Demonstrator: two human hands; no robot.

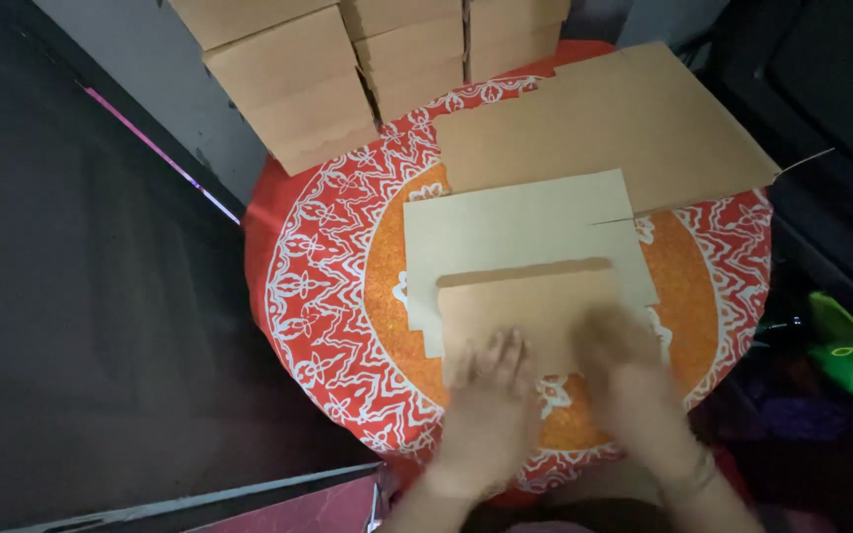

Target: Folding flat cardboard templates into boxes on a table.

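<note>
A flat cardboard box blank lies on the round table with the red and orange patterned cloth. Its near flap is folded over towards the far side. My left hand rests palm down on the flap's near left corner, fingers spread. On the flap's right part my right hand presses flat, and it looks blurred. Neither hand grips anything.
A larger flat cardboard sheet lies behind the blank at the far right of the table. Several folded cardboard boxes are stacked along the far edge. Green objects sit low at the right. Dark surfaces surround the table.
</note>
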